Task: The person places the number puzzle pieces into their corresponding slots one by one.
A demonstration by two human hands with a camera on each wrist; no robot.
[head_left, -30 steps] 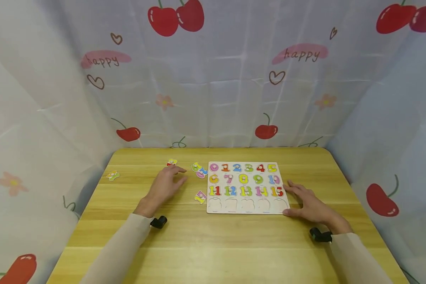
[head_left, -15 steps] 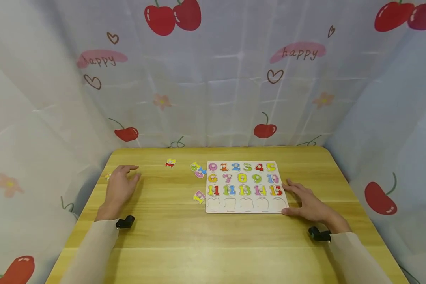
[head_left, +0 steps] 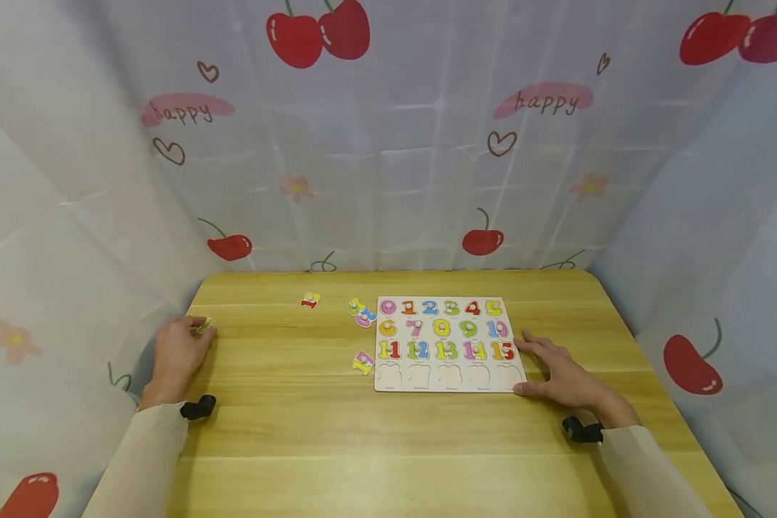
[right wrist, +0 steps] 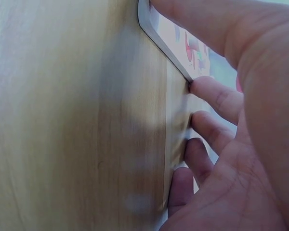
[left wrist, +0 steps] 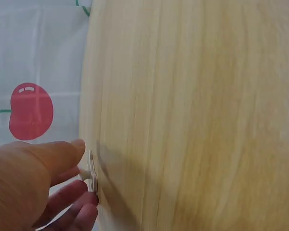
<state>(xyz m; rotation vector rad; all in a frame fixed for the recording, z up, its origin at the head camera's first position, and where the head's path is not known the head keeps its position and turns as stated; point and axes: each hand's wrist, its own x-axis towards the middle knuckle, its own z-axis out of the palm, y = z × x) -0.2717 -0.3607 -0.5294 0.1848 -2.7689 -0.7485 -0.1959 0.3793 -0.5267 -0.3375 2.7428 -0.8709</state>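
Observation:
At the table's far left, my left hand (head_left: 180, 354) bends its fingers round a small number puzzle piece (head_left: 206, 326), which looks tilted. The left wrist view shows that puzzle piece (left wrist: 93, 174) edge-on among the fingertips, its knob towards the fingers; the exact contact is partly hidden. My right hand (head_left: 566, 374) rests against the right edge of a wooden number puzzle board (head_left: 421, 388). In the right wrist view its thumb lies over the board's corner, and the index fingertip (right wrist: 197, 85) touches the edge. Coloured numbers fill the board's upper rows; the bottom row shows bare recesses.
A red and yellow number piece (head_left: 310, 301) lies towards the back. Two pieces (head_left: 365, 317) overlap or touch beside the board's upper left. A purple and yellow piece (head_left: 362, 362) lies near its lower left. A printed curtain (head_left: 388, 194) surrounds the wooden table (head_left: 311, 446).
My left hand has moved left from above the middle pieces to the far-left piece, where its fingers have closed in and the piece now looks tilted. My right hand has stayed at the board.

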